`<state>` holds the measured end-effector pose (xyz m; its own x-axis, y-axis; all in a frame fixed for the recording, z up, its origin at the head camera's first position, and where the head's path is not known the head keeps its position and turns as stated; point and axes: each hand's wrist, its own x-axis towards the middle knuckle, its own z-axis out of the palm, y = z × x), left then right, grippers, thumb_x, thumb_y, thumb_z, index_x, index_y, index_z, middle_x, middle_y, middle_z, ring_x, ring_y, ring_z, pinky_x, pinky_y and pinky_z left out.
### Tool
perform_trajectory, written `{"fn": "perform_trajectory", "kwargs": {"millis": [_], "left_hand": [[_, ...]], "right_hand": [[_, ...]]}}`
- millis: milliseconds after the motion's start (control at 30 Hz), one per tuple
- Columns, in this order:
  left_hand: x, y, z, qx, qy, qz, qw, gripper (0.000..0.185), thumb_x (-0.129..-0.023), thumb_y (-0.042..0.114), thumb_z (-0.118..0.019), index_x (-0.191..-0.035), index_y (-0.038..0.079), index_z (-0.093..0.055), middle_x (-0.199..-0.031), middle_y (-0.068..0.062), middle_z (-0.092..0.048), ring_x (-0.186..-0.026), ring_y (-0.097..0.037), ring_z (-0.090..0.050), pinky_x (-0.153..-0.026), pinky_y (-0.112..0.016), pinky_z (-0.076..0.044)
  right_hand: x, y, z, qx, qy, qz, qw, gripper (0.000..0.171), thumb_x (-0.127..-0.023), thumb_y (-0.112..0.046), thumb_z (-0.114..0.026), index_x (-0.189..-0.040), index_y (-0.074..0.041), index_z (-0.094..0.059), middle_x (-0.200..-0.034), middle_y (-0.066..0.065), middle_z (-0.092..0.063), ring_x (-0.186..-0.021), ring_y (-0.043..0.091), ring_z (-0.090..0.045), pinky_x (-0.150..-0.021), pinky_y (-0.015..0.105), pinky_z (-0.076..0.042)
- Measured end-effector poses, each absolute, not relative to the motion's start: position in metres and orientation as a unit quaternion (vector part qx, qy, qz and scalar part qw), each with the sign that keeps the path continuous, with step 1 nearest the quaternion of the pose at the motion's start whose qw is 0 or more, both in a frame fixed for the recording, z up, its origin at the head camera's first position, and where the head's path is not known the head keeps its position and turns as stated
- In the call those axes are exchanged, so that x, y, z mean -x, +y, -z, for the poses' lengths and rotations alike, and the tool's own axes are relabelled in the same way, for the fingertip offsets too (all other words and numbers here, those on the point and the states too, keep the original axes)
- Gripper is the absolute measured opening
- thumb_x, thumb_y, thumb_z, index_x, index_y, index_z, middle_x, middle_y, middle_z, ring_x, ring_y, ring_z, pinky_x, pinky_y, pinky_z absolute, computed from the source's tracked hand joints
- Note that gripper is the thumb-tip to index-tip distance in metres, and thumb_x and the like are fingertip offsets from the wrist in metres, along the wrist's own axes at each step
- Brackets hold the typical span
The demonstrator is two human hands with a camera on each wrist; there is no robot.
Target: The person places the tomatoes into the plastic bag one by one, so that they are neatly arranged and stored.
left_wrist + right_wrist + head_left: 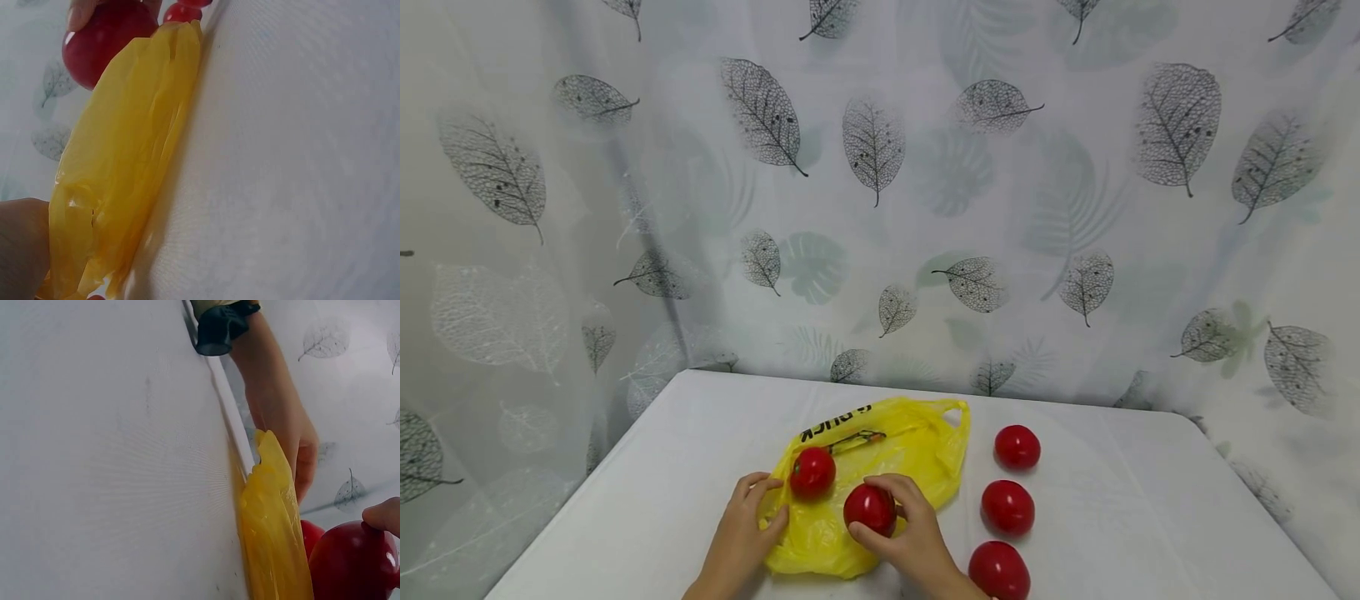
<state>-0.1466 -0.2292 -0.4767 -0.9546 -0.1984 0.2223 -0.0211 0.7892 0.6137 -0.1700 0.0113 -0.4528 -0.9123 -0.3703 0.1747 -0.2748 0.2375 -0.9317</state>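
Observation:
A yellow plastic bag (pixel 910 454) with black lettering lies spread on the white table. My left hand (pixel 741 525) holds the bag's left edge, thumb and fingers apart with yellow film between them; in the left wrist view part of that hand is behind the bag (pixel 125 156). On the bag, just right of those fingers, sits a round red fruit (pixel 812 472) with a small green mark. My right hand (pixel 913 533) grips a glossy dark red apple (pixel 868 510) between thumb and fingers, over the bag's front part. That apple (pixel 353 562) also shows beside the bag in the right wrist view.
To the right of the bag, three more red apples stand in a column: a far one (pixel 1017 447), a middle one (pixel 1007 508) and a near one (pixel 999 571). Behind the white table (pixel 1120 500) hangs a leaf-patterned curtain (pixel 880 208).

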Motion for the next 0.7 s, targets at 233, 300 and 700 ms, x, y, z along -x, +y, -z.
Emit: {"fn": "perform_trajectory", "kwargs": {"millis": [233, 300, 700], "left_hand": [[0.147, -0.229, 0.478, -0.05, -0.937, 0.311, 0.152, 0.031, -0.086, 0.016, -0.07, -0.113, 0.002, -0.066, -0.126, -0.016, -0.052, -0.115, -0.036, -0.057, -0.098, -0.052, -0.048], [0.147, -0.23, 0.479, -0.047, -0.936, 0.31, 0.158, 0.031, -0.086, 0.016, -0.07, -0.113, 0.002, -0.066, -0.126, -0.016, -0.053, -0.115, -0.036, -0.057, -0.098, -0.052, -0.048], [0.146, -0.228, 0.479, -0.035, -0.934, 0.311, 0.175, 0.029, -0.085, 0.013, -0.072, -0.111, 0.002, -0.067, -0.124, -0.015, -0.054, -0.114, -0.035, -0.057, -0.1, -0.051, -0.047]], "right_hand": [[0.173, 0.002, 0.457, 0.21, 0.787, 0.579, 0.036, 0.049, -0.083, -0.031, -0.078, -0.126, -0.015, -0.06, -0.127, 0.006, -0.055, -0.113, 0.026, -0.053, -0.09, 0.044, -0.056], [0.174, -0.001, 0.458, 0.209, 0.785, 0.582, 0.04, 0.049, -0.083, -0.031, -0.078, -0.126, -0.015, -0.06, -0.126, 0.006, -0.054, -0.113, 0.026, -0.053, -0.091, 0.045, -0.055], [0.175, -0.015, 0.469, 0.237, 0.782, 0.575, 0.033, 0.049, -0.084, -0.03, -0.077, -0.125, -0.011, -0.059, -0.125, 0.006, -0.053, -0.11, 0.023, -0.053, -0.087, 0.034, -0.055]]}}
